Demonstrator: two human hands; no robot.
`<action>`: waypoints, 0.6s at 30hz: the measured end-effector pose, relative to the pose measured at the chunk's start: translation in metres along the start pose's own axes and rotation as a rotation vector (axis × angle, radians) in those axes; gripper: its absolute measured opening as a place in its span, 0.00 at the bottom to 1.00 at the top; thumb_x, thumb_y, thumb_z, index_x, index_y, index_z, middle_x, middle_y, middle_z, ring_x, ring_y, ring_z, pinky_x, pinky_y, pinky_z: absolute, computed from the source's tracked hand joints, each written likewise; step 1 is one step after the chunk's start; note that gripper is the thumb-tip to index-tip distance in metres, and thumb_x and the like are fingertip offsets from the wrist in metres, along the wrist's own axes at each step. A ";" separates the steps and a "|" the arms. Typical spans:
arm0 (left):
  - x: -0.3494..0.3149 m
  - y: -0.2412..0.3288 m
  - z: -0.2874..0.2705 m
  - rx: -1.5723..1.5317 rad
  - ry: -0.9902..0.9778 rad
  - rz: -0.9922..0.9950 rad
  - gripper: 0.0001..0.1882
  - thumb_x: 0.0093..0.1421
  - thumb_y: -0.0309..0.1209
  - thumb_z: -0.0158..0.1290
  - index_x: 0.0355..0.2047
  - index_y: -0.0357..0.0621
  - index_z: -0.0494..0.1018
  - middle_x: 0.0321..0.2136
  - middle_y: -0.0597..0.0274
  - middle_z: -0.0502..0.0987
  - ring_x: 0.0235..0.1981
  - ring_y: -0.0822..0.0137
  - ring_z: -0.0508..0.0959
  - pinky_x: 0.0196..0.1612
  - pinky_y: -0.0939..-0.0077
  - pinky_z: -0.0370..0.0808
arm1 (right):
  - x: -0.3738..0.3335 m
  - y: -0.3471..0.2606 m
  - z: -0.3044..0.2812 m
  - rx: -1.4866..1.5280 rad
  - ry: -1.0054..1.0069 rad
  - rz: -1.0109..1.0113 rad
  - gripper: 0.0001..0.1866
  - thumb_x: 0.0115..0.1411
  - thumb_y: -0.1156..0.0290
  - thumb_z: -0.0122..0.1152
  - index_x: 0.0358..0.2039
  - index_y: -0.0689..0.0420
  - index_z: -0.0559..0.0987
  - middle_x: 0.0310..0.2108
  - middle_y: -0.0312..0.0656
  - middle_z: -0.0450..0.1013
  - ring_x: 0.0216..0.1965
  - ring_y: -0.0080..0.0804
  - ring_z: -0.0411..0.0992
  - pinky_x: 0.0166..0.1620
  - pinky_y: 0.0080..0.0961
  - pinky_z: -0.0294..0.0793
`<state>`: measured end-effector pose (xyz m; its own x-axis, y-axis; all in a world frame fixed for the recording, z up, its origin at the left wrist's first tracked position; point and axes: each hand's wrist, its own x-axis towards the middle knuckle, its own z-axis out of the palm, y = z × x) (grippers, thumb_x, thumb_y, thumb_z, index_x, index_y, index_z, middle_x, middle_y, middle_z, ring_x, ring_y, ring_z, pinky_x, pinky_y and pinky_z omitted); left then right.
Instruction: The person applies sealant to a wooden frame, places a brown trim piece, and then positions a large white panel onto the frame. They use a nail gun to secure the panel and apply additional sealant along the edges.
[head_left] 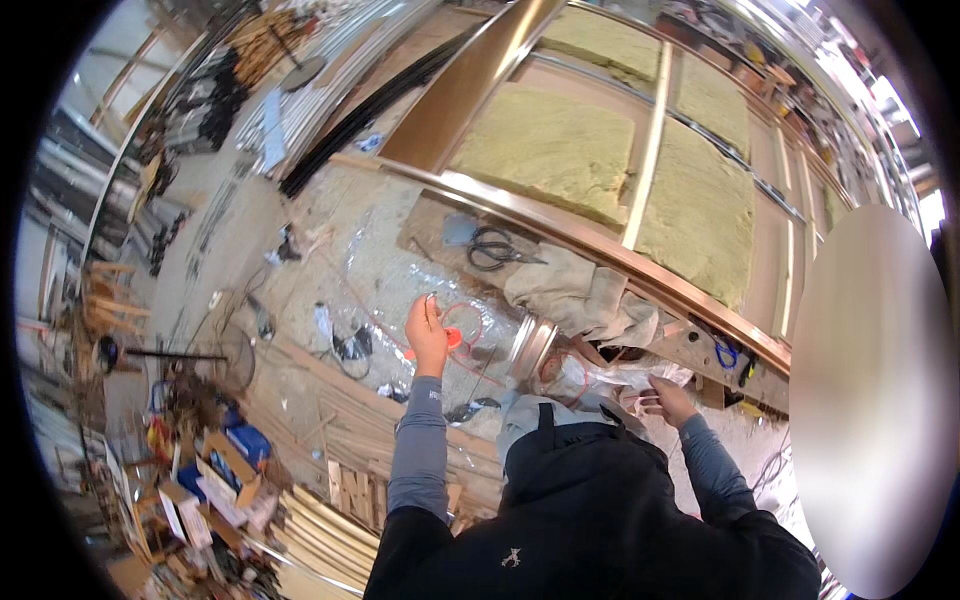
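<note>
My left hand (428, 338) is raised over the littered floor with its fingers closed. Bright orange-red plastic (453, 338) shows on both sides of it, so the hand appears to be round this piece; its kind is unclear. A thin red cord (478, 318) loops beside it. A small dark tip shows at the fingertips, too small to name. My right hand (670, 402) is at my right side, fingers apart, next to crumpled clear plastic film (630, 380). Ahead of me, black-handled scissors (492, 248) lie on a board beside a rumpled grey-beige cloth (580, 292).
A large metal-edged frame (590, 240) with yellow insulation slabs (545, 150) extends ahead and right. Blue-handled pliers (726, 352) lie near its edge. A floor fan (235, 357), boxes (230, 465) and timber strips (320, 545) are to my left. A blurred patch covers the far right.
</note>
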<state>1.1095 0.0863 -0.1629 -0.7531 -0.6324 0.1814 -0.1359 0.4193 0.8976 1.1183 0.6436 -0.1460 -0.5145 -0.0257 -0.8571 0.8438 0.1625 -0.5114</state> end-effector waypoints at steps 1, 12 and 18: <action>0.013 0.005 0.016 -0.013 -0.031 0.050 0.11 0.77 0.32 0.48 0.44 0.36 0.76 0.28 0.55 0.73 0.31 0.62 0.74 0.37 0.64 0.72 | 0.007 0.027 -0.031 0.021 0.078 0.086 0.24 0.74 0.49 0.57 0.57 0.56 0.76 0.45 0.45 0.80 0.38 0.37 0.80 0.42 0.39 0.82; 0.077 -0.022 0.077 0.319 0.042 0.304 0.13 0.74 0.30 0.53 0.41 0.30 0.80 0.39 0.40 0.73 0.41 0.39 0.74 0.47 0.47 0.71 | -0.049 0.232 -0.033 0.070 0.581 0.146 0.24 0.71 0.52 0.61 0.48 0.64 0.85 0.34 0.45 0.84 0.31 0.35 0.82 0.32 0.35 0.82; 0.074 -0.037 0.082 0.218 0.000 0.285 0.11 0.73 0.28 0.55 0.45 0.30 0.81 0.39 0.42 0.74 0.39 0.43 0.76 0.43 0.52 0.75 | -0.068 0.295 -0.017 0.064 0.503 0.266 0.22 0.68 0.53 0.65 0.41 0.64 0.88 0.32 0.44 0.85 0.33 0.35 0.84 0.34 0.39 0.87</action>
<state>1.0056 0.0773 -0.2161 -0.7805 -0.4700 0.4122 -0.0544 0.7079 0.7042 1.3996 0.7105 -0.2377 -0.2791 0.4829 -0.8300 0.9538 0.0390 -0.2980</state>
